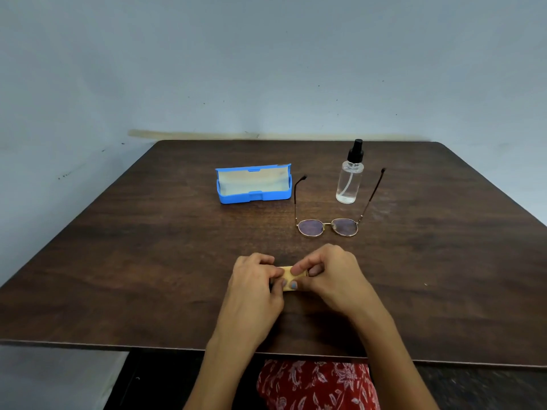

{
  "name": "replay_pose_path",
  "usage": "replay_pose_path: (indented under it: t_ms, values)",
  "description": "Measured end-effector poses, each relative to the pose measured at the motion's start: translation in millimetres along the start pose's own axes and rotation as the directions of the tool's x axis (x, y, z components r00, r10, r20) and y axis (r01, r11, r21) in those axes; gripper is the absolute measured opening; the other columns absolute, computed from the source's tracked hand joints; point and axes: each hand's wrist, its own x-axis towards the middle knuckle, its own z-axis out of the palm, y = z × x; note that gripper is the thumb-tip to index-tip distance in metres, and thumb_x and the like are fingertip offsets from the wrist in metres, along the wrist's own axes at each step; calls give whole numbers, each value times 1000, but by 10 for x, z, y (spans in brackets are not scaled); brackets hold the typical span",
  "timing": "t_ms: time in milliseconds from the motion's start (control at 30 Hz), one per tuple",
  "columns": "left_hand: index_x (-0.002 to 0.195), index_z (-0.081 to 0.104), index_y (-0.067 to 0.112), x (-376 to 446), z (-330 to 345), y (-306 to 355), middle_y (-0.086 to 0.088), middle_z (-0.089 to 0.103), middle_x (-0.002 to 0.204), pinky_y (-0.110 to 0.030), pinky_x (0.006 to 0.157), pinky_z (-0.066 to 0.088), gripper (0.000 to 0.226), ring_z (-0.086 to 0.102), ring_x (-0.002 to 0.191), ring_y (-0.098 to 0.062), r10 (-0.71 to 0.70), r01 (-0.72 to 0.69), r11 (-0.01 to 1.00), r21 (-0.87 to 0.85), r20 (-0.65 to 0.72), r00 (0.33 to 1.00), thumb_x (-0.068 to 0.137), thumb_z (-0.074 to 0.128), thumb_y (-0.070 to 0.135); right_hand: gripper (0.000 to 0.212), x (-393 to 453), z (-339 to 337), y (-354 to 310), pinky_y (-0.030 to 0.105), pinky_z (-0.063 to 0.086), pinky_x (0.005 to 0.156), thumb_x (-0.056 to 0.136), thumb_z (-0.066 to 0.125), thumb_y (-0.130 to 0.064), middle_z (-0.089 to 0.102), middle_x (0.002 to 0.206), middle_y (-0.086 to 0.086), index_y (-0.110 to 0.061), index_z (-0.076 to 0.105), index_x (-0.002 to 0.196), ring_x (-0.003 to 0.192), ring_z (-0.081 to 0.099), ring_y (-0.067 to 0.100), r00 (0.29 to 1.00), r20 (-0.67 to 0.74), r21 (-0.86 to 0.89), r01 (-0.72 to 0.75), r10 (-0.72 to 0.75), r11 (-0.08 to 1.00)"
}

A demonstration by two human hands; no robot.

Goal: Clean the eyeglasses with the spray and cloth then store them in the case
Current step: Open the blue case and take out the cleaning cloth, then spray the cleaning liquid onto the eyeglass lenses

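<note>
While both hands (291,276) pinch folded cloth (288,273) (lower centre): unfold fully, keeping fingertips off wiping face.

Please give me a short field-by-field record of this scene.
left hand: pinching the folded cloth
right hand: pinching the same cloth
cloth: small, yellow, folded, held low over the table
eyeglasses: on the table, temples unfolded
spray bottle: upright between the temples
case: blue, open, nothing visible inside
table: dark wood
</note>
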Motion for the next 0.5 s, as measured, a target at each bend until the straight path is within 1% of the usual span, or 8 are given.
replay_pose_path:
  t_ms: [67, 100, 133, 200, 267, 333, 433, 500]
  values:
    - [118, 64, 27, -38, -7, 35, 13, 49, 131, -13, 90, 31, 28, 36, 122, -5, -6, 7, 998, 67, -9, 1000, 92, 54, 27, 19, -16, -54, 42, 4, 39, 56, 71, 79, -16, 60, 69, -4, -26, 75, 87, 65, 53, 0, 999, 48, 9, -1, 1, 1000]
    - [116, 65, 27, -69, -1, 73, 13, 52, 128, -16, 94, 35, 28, 39, 120, -4, 15, -11, 998, 66, -67, 998, 90, 56, 27, 21, -35, -112, 80, 3, 39, 57, 72, 78, -13, 62, 71, -6, -26, 75, 88, 66, 55, -1, 998, 66, 11, -7, 6, 1000]
    - [111, 68, 26, -98, 16, 137, 13, 57, 121, -18, 94, 39, 26, 46, 114, -3, 49, -51, 999, -10, -174, 984, 86, 59, 26, 21, -56, -200, 131, 3, 39, 57, 73, 77, -13, 63, 71, -8, -26, 75, 90, 66, 56, -3, 997, 73, 8, -19, 18, 1000]
    - [96, 72, 25, -164, 99, 319, 15, 67, 101, -18, 84, 48, 21, 60, 97, 0, 41, -166, 927, -336, -348, 936, 77, 62, 30, 16, -100, -434, 265, 3, 40, 59, 76, 76, -15, 66, 69, -12, -23, 74, 90, 62, 57, -6, 999, 33, 6, -42, 42, 999]
    - [91, 72, 28, -226, 237, 620, 14, 70, 90, -17, 77, 52, 20, 67, 85, -1, -15, -138, 735, -664, -219, 976, 74, 65, 35, 8, -134, -735, 424, 4, 41, 58, 77, 75, -16, 65, 58, -16, -19, 75, 84, 56, 57, -8, 994, -97, 40, -50, 53, 998]
    - [96, 68, 32, -198, 430, 974, 12, 72, 94, -18, 78, 53, 25, 68, 86, -3, 1, 11, 576, -818, 14, 1000, 72, 68, 39, 9, -121, -1027, 582, 8, 43, 60, 79, 72, -13, 65, 57, -15, -22, 74, 77, 57, 58, -6, 966, -252, 62, -49, 63, 997]
    - [123, 55, 28, 13, 730, 1413, 7, 62, 124, -26, 99, 47, 60, 59, 111, -2, 56, 166, 557, -814, 236, 970, 73, 65, 61, 19, 64, -1348, 803, 28, 49, 77, 81, 69, -6, 71, 75, 0, -24, 70, 76, 69, 62, 10, 926, -363, 155, -50, 105, 987]
    - [143, 33, 19, 234, 874, 1638, 1, 37, 149, -29, 115, 28, 80, 36, 135, -8, 31, 251, 607, -754, 338, 941, 81, 49, 67, 20, 285, -1494, 914, 30, 51, 81, 82, 66, 2, 71, 92, 11, -17, 69, 87, 78, 64, 16, 930, -334, 310, -42, 150, 950]
